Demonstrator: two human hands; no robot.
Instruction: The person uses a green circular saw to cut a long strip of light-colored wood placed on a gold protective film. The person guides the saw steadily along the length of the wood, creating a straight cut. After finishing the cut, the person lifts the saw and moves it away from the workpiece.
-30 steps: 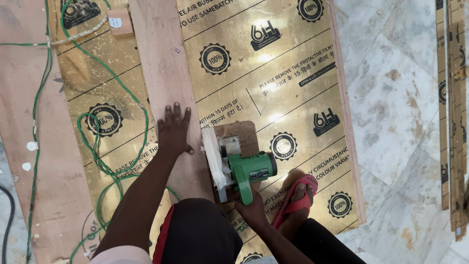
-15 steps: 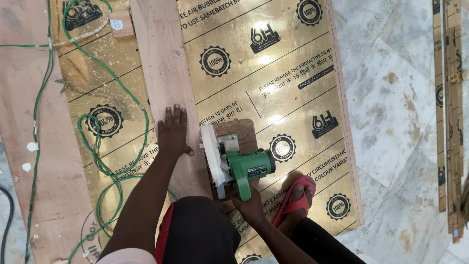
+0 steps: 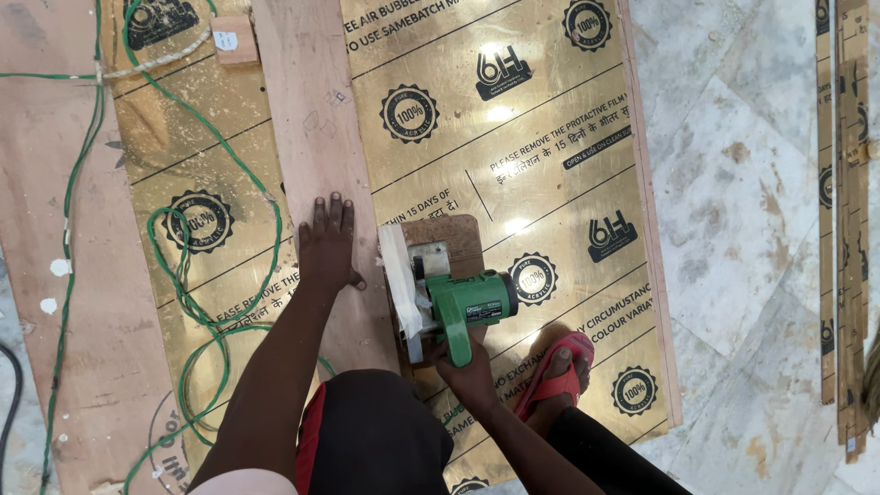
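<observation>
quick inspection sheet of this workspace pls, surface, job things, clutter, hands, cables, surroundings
surface: gold film-covered sheet lying flat on a marble floor, printed with round seals.
job's things: green circular saw sits on the sheet beside a bare wooden plank laid lengthwise over it.
clutter: small wooden block near the plank's far end.
grippers: left hand pressed flat on the plank, fingers spread; right hand grips the saw's handle.
cables: green cable loops loosely over the sheet left of the plank.
surroundings: plywood board at left, thin strips at right, foot in a pink sandal on the sheet.
</observation>
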